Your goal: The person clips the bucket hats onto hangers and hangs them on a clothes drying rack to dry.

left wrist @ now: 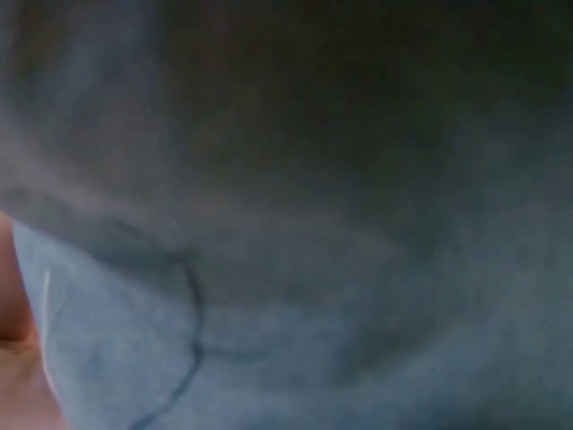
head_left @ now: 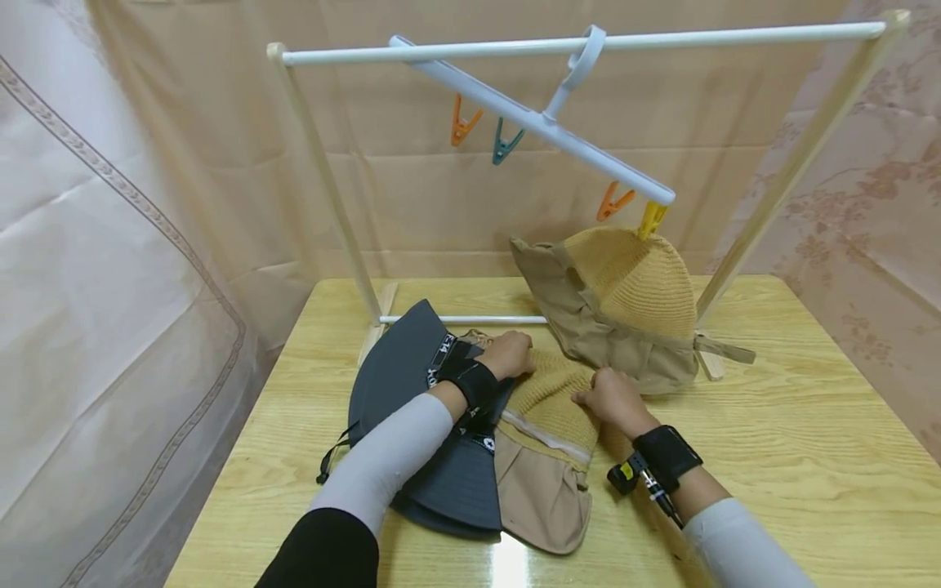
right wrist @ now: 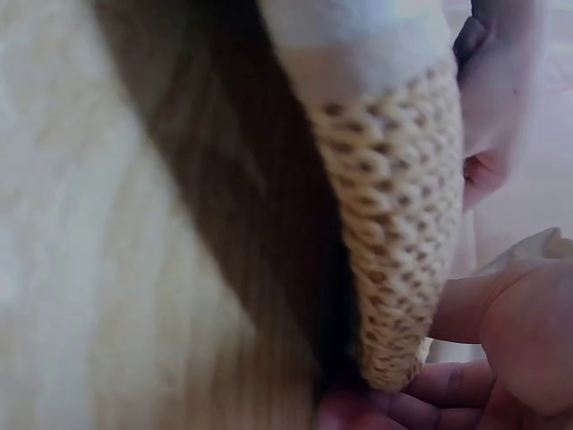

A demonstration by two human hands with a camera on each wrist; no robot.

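Pinching between thumb and fingers of the right hand [head_left: 616, 400] the knit crown of one tan sun hat [head_left: 547, 463], resting on the table [head_left: 779, 425] against one dark wide-brimmed hat [head_left: 400, 384] with lettered bands. Stretched across that dark brim to the same crown with the left hand [head_left: 507, 355]; impossible to tell whether pinching or only touching. Counted above, on one white hanger [head_left: 540, 124] hooked over one white rail [head_left: 470, 51]: two orange clips [head_left: 460, 131], one teal clip [head_left: 501, 152] and one yellow clip [head_left: 651, 219]. Clamped at the crown by the yellow: a second straw hat [head_left: 625, 282].

Beige curtain [head_left: 412, 212], wooden table [head_left: 801, 457], floral cloth [head_left: 867, 237]
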